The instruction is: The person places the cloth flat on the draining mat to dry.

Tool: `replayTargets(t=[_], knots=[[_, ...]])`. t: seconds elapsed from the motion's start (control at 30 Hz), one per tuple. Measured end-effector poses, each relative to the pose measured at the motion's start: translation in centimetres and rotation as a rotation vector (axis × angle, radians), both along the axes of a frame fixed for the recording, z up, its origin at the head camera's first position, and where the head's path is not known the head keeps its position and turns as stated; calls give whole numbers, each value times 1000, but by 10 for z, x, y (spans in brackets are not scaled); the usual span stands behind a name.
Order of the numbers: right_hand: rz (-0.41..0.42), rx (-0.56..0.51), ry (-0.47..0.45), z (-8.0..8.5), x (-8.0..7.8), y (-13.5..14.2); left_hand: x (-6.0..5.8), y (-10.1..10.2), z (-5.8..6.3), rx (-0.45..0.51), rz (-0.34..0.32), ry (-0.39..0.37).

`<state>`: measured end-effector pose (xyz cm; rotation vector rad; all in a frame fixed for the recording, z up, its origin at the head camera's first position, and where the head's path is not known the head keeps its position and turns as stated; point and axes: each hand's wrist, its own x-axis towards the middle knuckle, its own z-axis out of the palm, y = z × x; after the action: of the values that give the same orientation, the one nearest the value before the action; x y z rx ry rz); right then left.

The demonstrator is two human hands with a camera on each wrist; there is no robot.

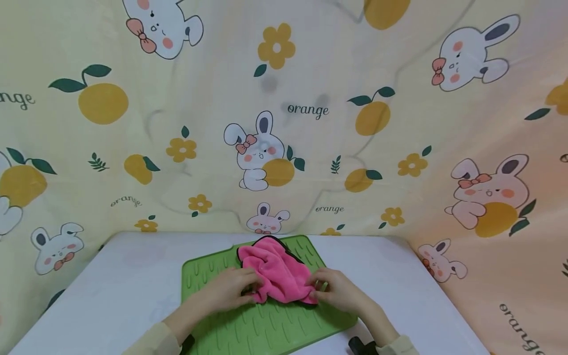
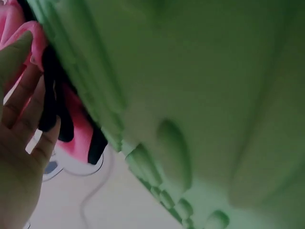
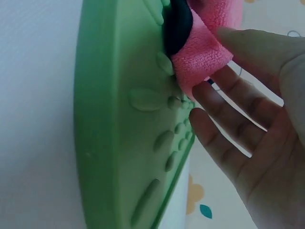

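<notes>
A bunched pink cloth (image 1: 281, 273) with black edging lies on a green board (image 1: 248, 330) with raised ridges. My left hand (image 1: 228, 291) pinches the cloth's left side; in the left wrist view the thumb is on the pink fabric (image 2: 78, 129) and the fingers are partly behind it. At the right corner, my right hand (image 1: 339, 291) pinches the cloth between thumb and fingers. The right wrist view shows that thumb on the folded pink corner (image 3: 202, 59), with the lower fingers spread beside the board's ridges. Folds hide some fingertips.
The board sits slanted on a white table (image 1: 133, 276), which extends to both sides. Behind it hangs a patterned curtain (image 1: 213, 88) with rabbits and oranges. A black object (image 1: 361, 346) shows beside the right wrist at the bottom edge.
</notes>
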<state>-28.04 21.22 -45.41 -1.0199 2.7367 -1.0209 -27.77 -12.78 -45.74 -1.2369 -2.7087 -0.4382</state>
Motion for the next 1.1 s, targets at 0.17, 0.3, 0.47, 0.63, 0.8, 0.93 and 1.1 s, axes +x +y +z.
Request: replayTargets(t=[0.17,0.3,0.47,0.63,0.8,0.93,1.1], knots=[[23,27,-29,-5,-3,-1,-6,1,-4,-3,-31,-58],[20,39,-36,-10,-4,-2,-8,1,-8,19,-36,-86],[11,49,-36,-12,-2,-3,-8,0,-10,44,-45,-90],[2,51,-20,-12,-1,-4,-8,-1,-8,52,-23,-84],[-22,40,14,-13,-2,-2,-5,-5,-5,64,-13,-41],[-71,18,27,-13,0,0,-1,-10,-2,89,13,-32],[-106,-37,44,-9,4,0,3,-16,1,132,33,-35]])
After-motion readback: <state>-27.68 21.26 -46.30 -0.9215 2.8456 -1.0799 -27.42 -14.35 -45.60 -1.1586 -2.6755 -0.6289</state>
